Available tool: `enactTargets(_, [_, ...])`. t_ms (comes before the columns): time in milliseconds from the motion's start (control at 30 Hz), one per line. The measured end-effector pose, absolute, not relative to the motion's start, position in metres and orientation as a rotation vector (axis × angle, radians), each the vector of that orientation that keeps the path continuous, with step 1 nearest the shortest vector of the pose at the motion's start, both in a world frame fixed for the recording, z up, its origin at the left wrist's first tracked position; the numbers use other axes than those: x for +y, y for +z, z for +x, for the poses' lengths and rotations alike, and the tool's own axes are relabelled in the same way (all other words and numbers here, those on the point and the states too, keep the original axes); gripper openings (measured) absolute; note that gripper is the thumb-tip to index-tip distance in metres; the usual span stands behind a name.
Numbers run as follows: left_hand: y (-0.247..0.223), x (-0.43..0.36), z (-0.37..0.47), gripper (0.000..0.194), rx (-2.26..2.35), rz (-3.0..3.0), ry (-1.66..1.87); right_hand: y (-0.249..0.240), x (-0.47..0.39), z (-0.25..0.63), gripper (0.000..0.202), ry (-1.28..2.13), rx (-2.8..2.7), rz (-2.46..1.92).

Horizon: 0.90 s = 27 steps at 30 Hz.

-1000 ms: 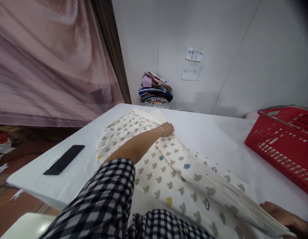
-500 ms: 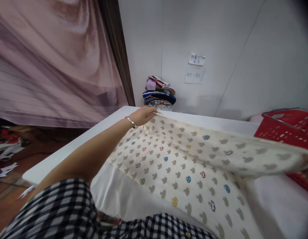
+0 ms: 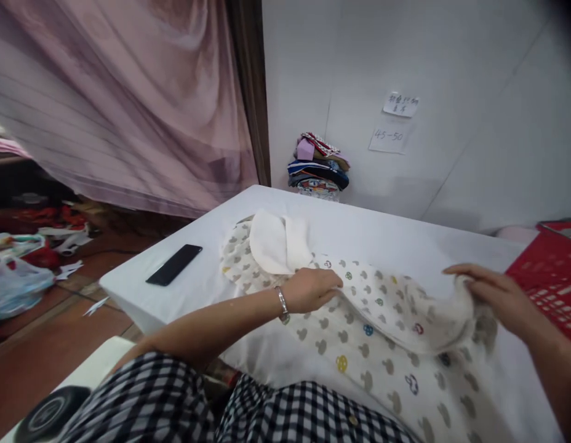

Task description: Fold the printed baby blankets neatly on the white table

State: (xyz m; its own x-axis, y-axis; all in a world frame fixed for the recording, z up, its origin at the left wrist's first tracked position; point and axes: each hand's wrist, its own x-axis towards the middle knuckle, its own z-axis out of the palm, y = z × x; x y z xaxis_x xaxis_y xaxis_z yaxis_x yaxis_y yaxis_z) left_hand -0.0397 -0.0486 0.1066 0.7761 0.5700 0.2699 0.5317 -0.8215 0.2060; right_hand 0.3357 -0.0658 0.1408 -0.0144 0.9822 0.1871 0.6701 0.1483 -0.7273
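A cream cloth (image 3: 357, 347) printed with grey, blue, yellow and purple mushrooms lies partly folded along the front of the table. Its far edge is turned back toward me, and at the left end a plain white flap (image 3: 269, 243) shows. My left hand (image 3: 313, 289), with a bracelet at the wrist, pinches the folded edge near the cloth's middle. Farther right, my right hand (image 3: 502, 298) grips the bunched, slightly raised right part, its thumb side hidden by the fabric. Part of the cloth hangs toward my body.
On the white table (image 3: 382, 224) a black phone-like slab (image 3: 175, 264) lies at the left. Folded textiles (image 3: 319, 169) are stacked by the wall. A red basket (image 3: 544, 277) stands at the right. Paper notes (image 3: 387, 136) hang on the wall; plastic bags (image 3: 20, 283) lie on the floor.
The cloth's far edge has come toward me and folded over. My left hand has moved right and nearer, while my right hand has come inward with its end. The view has shifted, showing the black slab.
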Motion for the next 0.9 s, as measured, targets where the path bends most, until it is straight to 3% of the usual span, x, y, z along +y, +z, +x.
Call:
enactTargets(200, [0.106,-0.056,-0.009,0.019,0.937,2.945,0.529,0.101,-0.103,0.223,0.057,1.259,-2.011,-1.289])
enactTargets(433, [0.103,-0.059,-0.001,0.016,0.979,2.941,0.592,0.072,-0.109,0.187,0.065,1.424,-1.708,-1.186])
enactTargets(600, [0.1,-0.058,-0.002,0.013,0.931,2.946,0.561,0.059,-0.106,0.186,0.061,1.302,-1.74,-1.273])
enactTargets(700, [0.1,-0.059,-0.002,0.014,0.915,2.892,0.534,0.06,-0.101,0.179,0.048,1.1,-1.829,-1.343])
enactTargets(900, [0.103,-0.048,-0.023,0.029,0.794,2.766,0.357,0.061,-0.106,0.178,0.027,0.867,-2.094,-1.253])
